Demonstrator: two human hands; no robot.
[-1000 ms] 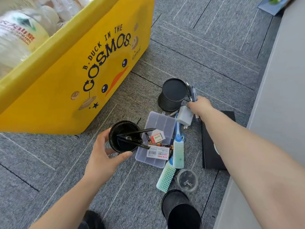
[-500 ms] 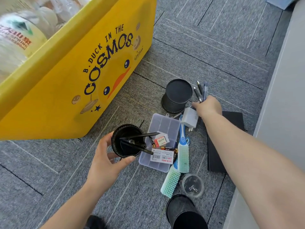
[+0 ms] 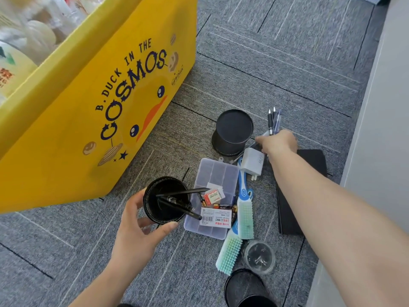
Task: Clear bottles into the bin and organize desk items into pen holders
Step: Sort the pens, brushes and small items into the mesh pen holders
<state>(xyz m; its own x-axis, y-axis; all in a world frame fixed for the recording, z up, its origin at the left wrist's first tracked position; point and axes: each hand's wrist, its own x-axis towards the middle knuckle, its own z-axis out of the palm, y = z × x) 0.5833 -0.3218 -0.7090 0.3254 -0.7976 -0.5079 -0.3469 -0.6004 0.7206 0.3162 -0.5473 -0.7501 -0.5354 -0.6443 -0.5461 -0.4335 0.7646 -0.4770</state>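
Observation:
My left hand (image 3: 135,231) grips a black pen holder (image 3: 166,199) tilted toward the right, with dark pens (image 3: 179,203) sticking out of it. My right hand (image 3: 277,144) reaches far over the pile and holds a bunch of pens (image 3: 274,120) whose tips point away from me. A second black pen holder (image 3: 232,131) stands upside down just left of that hand. A third one (image 3: 245,289) lies at the bottom edge. The yellow bin (image 3: 88,103) at the left holds plastic bottles (image 3: 28,38).
On the grey carpet lie a clear compartment box (image 3: 213,176) with batteries and labels, a white charger (image 3: 252,161), two brushes (image 3: 244,216), a small clear tub of pins (image 3: 259,257) and a black notebook (image 3: 314,160). A pale wall or cabinet (image 3: 380,129) runs along the right.
My right hand has closed round the pens beside the upturned holder and lifted them slightly. My left hand keeps the tilted holder in place.

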